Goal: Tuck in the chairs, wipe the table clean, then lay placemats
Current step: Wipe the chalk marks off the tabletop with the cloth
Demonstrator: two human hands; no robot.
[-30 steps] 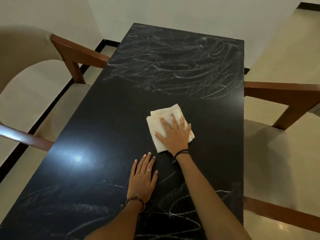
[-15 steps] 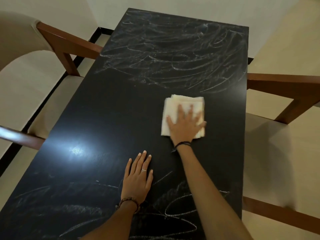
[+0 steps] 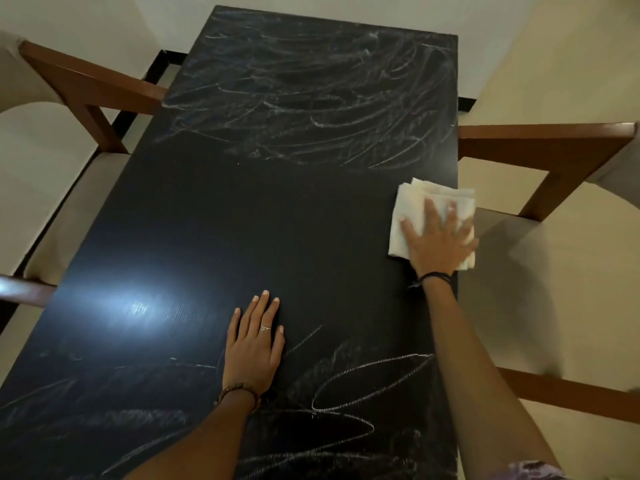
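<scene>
A long black table (image 3: 263, 216) fills the view. White chalk-like scribbles cover its far end and its near end, while the middle band looks dark and clean. My right hand (image 3: 438, 242) presses flat on a folded white cloth (image 3: 410, 211) at the table's right edge, and part of the cloth hangs past that edge. My left hand (image 3: 254, 344) lies flat on the table near the middle, fingers together, holding nothing. No placemats are in view.
A wooden chair with a pale seat (image 3: 86, 88) stands tucked at the left side. Another wooden chair (image 3: 547, 150) stands at the right side, its armrest close to the cloth. A white wall lies beyond the far end.
My right hand has slid the cloth from the table's middle rightward to the right edge. My left hand has stayed flat in about the same spot.
</scene>
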